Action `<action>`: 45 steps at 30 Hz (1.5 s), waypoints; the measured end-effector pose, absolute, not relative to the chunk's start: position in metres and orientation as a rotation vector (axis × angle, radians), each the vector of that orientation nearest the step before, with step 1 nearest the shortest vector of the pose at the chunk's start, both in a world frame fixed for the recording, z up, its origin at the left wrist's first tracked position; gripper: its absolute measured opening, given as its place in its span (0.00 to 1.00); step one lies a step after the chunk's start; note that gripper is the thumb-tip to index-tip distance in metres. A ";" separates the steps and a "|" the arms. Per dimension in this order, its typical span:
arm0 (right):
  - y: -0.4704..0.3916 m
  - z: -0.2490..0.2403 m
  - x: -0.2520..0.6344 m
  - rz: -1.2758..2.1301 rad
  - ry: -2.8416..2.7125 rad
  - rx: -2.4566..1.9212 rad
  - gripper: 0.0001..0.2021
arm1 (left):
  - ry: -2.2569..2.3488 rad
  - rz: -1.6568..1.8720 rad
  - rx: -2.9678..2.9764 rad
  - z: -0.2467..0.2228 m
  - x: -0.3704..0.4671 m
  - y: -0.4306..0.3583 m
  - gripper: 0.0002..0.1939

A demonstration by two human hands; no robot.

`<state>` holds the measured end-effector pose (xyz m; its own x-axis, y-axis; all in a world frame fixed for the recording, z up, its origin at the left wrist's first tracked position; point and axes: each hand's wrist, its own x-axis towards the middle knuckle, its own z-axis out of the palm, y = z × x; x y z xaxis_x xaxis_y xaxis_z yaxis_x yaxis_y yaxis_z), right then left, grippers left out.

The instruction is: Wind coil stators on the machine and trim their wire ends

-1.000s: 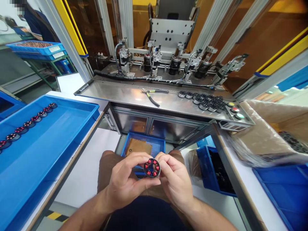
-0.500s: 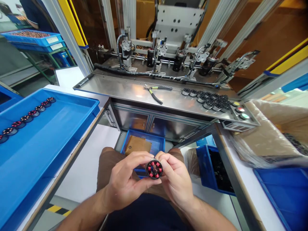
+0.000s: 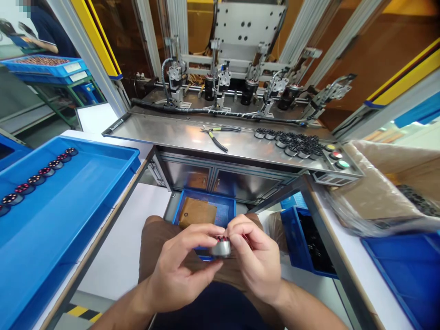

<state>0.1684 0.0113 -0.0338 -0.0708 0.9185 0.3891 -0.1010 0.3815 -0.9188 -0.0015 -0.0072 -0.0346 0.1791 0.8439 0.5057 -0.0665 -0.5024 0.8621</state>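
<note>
Above my lap I hold a motor stator (image 3: 221, 249), a short silver cylinder with red and black parts around its upper rim. My left hand (image 3: 182, 266) grips it from the left, thumb below and fingers along the top. At its upper right edge, the thumb and forefinger of my right hand (image 3: 256, 256) are pinched together against the rim. Those fingertips hide part of the rim, and whether they also hold something small cannot be made out. The stator's silver side faces me.
A blue tray (image 3: 89, 183) at left holds a row of similar stators (image 3: 46, 172). Cutting pliers (image 3: 218, 137) and clustered black-and-silver cores (image 3: 297, 144) lie on the metal ledge (image 3: 154, 130) before the machine. Push buttons (image 3: 336, 156), a plastic-lined box (image 3: 371, 169) and blue bins stand right.
The stator has tipped so its silver side shows instead of its red-and-black face. My right fingers have shifted to its upper edge. The view has moved slightly.
</note>
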 end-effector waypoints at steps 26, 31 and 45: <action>0.034 -0.007 0.211 0.511 -1.850 -0.432 0.14 | 0.456 0.901 0.753 -0.024 0.013 -0.002 0.14; 0.032 -0.004 0.211 0.437 -1.898 -0.416 0.07 | 0.472 0.918 0.768 -0.026 0.012 -0.001 0.15; 0.020 0.008 0.205 0.663 -1.847 -0.631 0.05 | 0.396 1.161 0.681 -0.023 0.012 0.009 0.23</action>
